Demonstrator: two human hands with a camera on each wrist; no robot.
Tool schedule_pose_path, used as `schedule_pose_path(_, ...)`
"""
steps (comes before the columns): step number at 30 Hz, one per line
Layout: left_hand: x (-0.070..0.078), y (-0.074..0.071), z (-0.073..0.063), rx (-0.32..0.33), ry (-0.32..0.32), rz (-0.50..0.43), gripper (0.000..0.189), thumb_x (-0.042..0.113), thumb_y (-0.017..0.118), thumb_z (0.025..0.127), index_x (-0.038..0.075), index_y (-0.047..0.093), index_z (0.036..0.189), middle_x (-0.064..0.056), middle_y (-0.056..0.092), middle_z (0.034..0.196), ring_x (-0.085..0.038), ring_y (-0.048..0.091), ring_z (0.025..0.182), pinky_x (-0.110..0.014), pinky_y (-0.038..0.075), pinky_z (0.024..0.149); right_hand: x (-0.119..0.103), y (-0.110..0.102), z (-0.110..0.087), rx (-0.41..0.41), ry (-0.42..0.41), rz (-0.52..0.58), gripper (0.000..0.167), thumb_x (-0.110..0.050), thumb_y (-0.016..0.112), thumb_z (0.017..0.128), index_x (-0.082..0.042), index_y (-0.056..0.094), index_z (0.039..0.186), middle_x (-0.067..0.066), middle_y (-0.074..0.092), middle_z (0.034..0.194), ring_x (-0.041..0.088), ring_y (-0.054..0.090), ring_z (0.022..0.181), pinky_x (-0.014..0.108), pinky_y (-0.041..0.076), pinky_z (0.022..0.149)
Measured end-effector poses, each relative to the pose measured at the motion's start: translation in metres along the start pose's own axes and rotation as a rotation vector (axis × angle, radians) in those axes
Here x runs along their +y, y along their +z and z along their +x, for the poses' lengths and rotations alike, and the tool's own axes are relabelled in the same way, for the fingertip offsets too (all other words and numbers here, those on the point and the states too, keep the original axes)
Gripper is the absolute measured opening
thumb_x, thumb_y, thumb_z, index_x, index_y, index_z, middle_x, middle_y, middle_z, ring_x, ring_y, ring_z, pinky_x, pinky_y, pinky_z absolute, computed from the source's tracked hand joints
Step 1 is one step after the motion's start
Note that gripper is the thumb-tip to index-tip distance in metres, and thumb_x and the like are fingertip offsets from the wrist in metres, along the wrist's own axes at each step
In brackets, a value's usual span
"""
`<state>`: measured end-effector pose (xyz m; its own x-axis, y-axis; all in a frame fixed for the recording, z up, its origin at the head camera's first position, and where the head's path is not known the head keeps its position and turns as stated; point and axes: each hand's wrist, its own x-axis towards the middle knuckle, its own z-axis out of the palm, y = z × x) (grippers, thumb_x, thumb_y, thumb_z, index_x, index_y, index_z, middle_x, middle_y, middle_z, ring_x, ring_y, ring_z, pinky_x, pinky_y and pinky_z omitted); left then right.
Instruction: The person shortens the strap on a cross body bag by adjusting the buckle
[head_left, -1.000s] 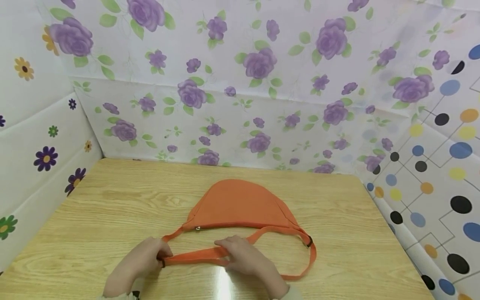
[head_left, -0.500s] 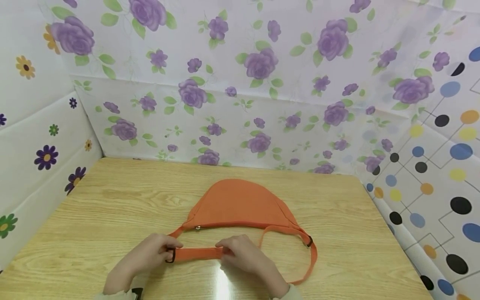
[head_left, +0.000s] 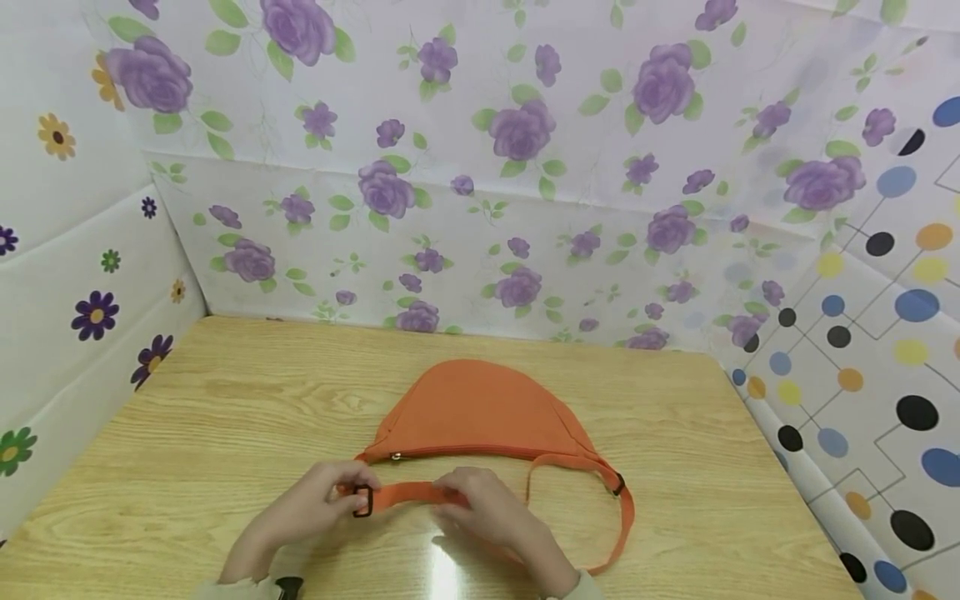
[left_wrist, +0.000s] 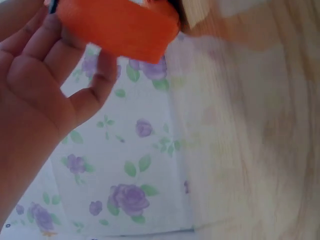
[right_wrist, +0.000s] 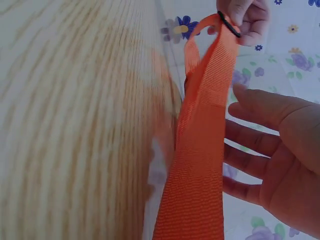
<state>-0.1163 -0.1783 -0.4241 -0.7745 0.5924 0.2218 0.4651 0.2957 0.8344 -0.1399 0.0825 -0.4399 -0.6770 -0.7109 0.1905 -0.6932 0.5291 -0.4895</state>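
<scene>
An orange crescent-shaped bag (head_left: 480, 408) lies flat on the wooden table, its zipper edge towards me. My left hand (head_left: 315, 504) pinches the black slider buckle (right_wrist: 229, 24) on the bag's strap (head_left: 408, 492). Fingers of my right hand (head_left: 487, 512) hold the same strap a short way to the right, so a short stretch of webbing runs between both hands. In the right wrist view, that hand's fingers (right_wrist: 250, 165) pass behind the webbing, with the thumb near its edge. The strap's remaining length loops round on the right, partly hidden by the right forearm.
A second black buckle (head_left: 618, 484) sits on the strap's right side near the bag. The wooden table (head_left: 247, 400) is enclosed by a purple-flowered sheet (head_left: 465, 233) at the back and patterned side sheets, with dots on the right one (head_left: 840, 400).
My left hand has moved right and away from me with the buckle, nearer to my right hand. The stretch between the hands is shorter and now bows slightly. The bag has stayed put.
</scene>
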Motion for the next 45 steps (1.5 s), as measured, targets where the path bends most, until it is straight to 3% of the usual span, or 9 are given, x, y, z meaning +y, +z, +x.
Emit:
schedule_pose_path(4, 0.001, 0.004, 0.004, 0.044, 0.037, -0.007, 0.011, 0.000, 0.056, 0.086, 0.004, 0.059, 0.096, 0.000, 0.058, 0.083, -0.012, 0.052, 0.075, -0.028, 0.047, 0.065, -0.001, -0.001, 0.000, 0.031, 0.031, 0.059, 0.027, -0.019, 0.063, 0.085, -0.006, 0.063, 0.109, -0.001, 0.062, 0.103, 0.008, 0.055, 0.095, 0.022, 0.043, 0.082)
schedule_pose_path(11, 0.003, 0.007, 0.011, 0.055, 0.030, -0.044, 0.012, 0.007, 0.050, 0.092, 0.004, 0.059, 0.099, -0.006, 0.060, 0.094, -0.010, 0.053, 0.082, -0.028, 0.048, 0.068, 0.000, -0.002, 0.001, 0.061, 0.045, 0.230, 0.034, -0.023, 0.060, 0.086, -0.001, 0.059, 0.112, 0.003, 0.060, 0.109, 0.012, 0.055, 0.096, 0.025, 0.044, 0.083)
schedule_pose_path(16, 0.004, 0.009, 0.016, 0.061, 0.020, -0.096, 0.012, 0.007, 0.048, 0.093, 0.003, 0.059, 0.098, -0.008, 0.058, 0.091, -0.010, 0.050, 0.079, -0.027, 0.048, 0.065, 0.000, 0.000, 0.003, 0.084, 0.062, 0.377, 0.035, -0.025, 0.061, 0.086, 0.001, 0.061, 0.109, 0.001, 0.062, 0.102, 0.008, 0.054, 0.089, 0.025, 0.045, 0.079)
schedule_pose_path(20, 0.002, 0.012, 0.021, 0.067, 0.036, -0.125, 0.010, 0.006, 0.050, 0.092, 0.004, 0.059, 0.096, -0.006, 0.059, 0.088, -0.009, 0.051, 0.079, -0.028, 0.049, 0.066, -0.002, 0.000, 0.005, 0.104, 0.119, 0.533, 0.025, -0.023, 0.063, 0.084, -0.003, 0.064, 0.098, -0.002, 0.063, 0.087, 0.005, 0.056, 0.075, 0.023, 0.048, 0.069)
schedule_pose_path(27, 0.001, 0.018, 0.029, 0.062, 0.083, -0.176, 0.010, 0.005, 0.050, 0.091, 0.004, 0.059, 0.096, -0.006, 0.057, 0.087, -0.010, 0.050, 0.079, -0.029, 0.049, 0.065, -0.029, -0.023, 0.004, 0.049, 0.154, 0.741, 0.012, -0.006, 0.061, 0.085, 0.004, 0.061, 0.091, 0.012, 0.061, 0.077, 0.005, 0.053, 0.064, 0.017, 0.045, 0.058)
schedule_pose_path(34, 0.008, 0.021, 0.034, 0.065, 0.087, -0.193, 0.012, 0.002, 0.049, 0.091, 0.000, 0.058, 0.098, -0.012, 0.058, 0.090, -0.012, 0.050, 0.079, -0.028, 0.048, 0.065, -0.026, -0.022, 0.005, 0.053, 0.175, 0.811, 0.013, -0.002, 0.054, 0.088, 0.010, 0.058, 0.092, 0.026, 0.057, 0.073, 0.012, 0.050, 0.058, 0.022, 0.044, 0.051)
schedule_pose_path(37, 0.010, 0.022, 0.035, 0.076, 0.085, -0.180, 0.014, 0.004, 0.054, 0.089, -0.001, 0.057, 0.102, -0.013, 0.058, 0.095, -0.014, 0.051, 0.085, -0.030, 0.047, 0.071, -0.020, -0.017, 0.005, 0.071, 0.197, 0.856, 0.014, -0.001, 0.053, 0.089, 0.011, 0.058, 0.091, 0.031, 0.053, 0.071, 0.015, 0.049, 0.055, 0.024, 0.044, 0.049)
schedule_pose_path(41, 0.008, 0.024, 0.035, 0.103, 0.060, -0.137, 0.027, 0.011, 0.065, 0.083, 0.001, 0.056, 0.106, -0.012, 0.058, 0.103, -0.016, 0.052, 0.095, -0.031, 0.045, 0.080, -0.009, -0.008, 0.006, 0.082, 0.242, 0.963, 0.014, -0.003, 0.054, 0.089, 0.010, 0.058, 0.091, 0.018, 0.055, 0.065, 0.015, 0.049, 0.052, 0.021, 0.044, 0.048)
schedule_pose_path(45, 0.005, 0.024, 0.035, 0.128, 0.022, -0.114, 0.033, 0.013, 0.069, 0.079, 0.000, 0.057, 0.107, -0.011, 0.058, 0.104, -0.017, 0.053, 0.095, -0.030, 0.045, 0.079, -0.004, -0.005, 0.006, 0.077, 0.264, 1.051, 0.018, -0.004, 0.054, 0.089, 0.013, 0.056, 0.093, 0.005, 0.057, 0.065, 0.012, 0.050, 0.052, 0.021, 0.044, 0.049)
